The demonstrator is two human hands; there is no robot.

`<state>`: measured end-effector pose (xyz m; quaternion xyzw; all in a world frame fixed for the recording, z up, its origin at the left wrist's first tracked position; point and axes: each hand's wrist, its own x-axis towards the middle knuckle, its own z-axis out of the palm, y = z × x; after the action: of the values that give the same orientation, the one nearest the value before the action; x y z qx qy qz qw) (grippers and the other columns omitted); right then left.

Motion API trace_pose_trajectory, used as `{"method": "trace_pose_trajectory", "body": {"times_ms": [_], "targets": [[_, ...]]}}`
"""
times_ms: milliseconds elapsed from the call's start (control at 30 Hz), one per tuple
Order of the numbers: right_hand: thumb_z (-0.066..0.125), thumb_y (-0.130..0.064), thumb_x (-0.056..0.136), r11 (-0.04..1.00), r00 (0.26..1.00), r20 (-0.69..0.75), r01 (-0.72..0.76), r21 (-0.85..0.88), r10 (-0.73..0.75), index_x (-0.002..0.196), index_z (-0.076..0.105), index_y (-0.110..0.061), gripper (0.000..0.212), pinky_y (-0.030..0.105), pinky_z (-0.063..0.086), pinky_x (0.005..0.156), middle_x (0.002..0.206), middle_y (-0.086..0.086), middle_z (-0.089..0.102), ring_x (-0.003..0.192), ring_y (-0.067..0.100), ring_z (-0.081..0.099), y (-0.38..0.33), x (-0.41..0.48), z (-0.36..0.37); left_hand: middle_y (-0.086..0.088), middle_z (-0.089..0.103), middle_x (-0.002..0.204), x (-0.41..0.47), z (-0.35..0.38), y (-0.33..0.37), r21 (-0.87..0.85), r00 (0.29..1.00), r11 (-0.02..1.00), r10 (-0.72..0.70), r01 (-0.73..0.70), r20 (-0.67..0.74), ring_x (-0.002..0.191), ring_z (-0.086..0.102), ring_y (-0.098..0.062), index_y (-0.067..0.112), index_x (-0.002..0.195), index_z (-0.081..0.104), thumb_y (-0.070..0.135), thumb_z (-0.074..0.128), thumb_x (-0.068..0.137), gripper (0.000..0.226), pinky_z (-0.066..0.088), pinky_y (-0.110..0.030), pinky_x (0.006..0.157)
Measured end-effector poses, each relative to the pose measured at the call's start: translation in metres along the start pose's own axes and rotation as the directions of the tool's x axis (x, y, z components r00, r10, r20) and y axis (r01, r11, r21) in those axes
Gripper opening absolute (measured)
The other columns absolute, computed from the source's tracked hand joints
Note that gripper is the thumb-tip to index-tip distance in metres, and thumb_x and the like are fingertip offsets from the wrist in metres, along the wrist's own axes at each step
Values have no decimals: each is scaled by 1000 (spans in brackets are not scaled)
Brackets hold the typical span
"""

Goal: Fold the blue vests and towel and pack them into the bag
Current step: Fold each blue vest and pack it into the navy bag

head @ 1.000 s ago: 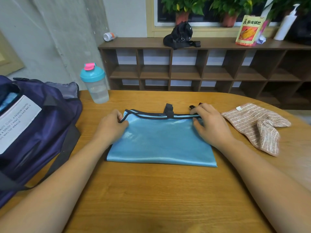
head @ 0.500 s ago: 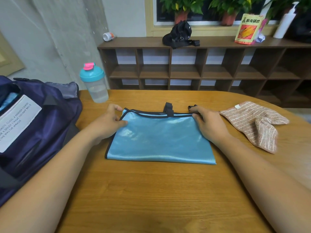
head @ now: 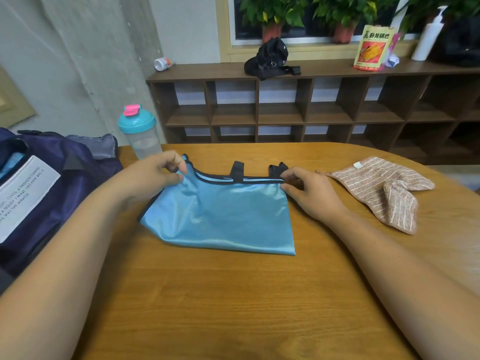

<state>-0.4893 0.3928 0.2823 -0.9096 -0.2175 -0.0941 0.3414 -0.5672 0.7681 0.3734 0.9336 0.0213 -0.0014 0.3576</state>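
Since the moment before, the left hand (head: 155,175) has risen off the wood and taken the far-left corner of the blue vest (head: 228,216) up with it. That side of the cloth now slopes, and its near-left corner has drawn inward. The right hand (head: 309,193) has kept its place at the far-right corner.

From the head camera, the vest lies folded in the middle of the wooden table (head: 233,294), its near edge flat and two black strap loops standing along its far edge. The left hand pinches the black-trimmed corner between thumb and fingertips and holds it clear of the table. The right hand's curled fingers and thumb pinch the trimmed edge just beside the right-hand loop, low against the tabletop.

A striped brown towel (head: 384,193) lies crumpled to the right, apart from the vest. On the left sits the dark bag (head: 65,183), a white printed label on its side and a strip of light blue showing in its open mouth. A shaker bottle (head: 139,133) with a teal lid stands upright at the far left of the table, between bag and vest.

Beyond the table a brown shelf unit (head: 280,115) runs along the wall. On top of it are a small white bottle (head: 162,64) on its side, a black pouch (head: 270,58), a snack packet (head: 371,48) and a pump bottle (head: 428,35), with potted plants (head: 272,14) behind.
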Motion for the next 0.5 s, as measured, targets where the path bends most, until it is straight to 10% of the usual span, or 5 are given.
{"method": "trace_pose_trajectory", "body": {"times_ms": [500], "targets": [[76,-29,97,1000,1000,1,-10,-2,10,125,71,-25,28,30,54,101,117,-12,74,108,6,66,5,1,3,0,64,86,20,88,132,-63,948,995,97,-82,303,74,71,-16,21,107,73,16,76,96,13,65,-31,70]]}}
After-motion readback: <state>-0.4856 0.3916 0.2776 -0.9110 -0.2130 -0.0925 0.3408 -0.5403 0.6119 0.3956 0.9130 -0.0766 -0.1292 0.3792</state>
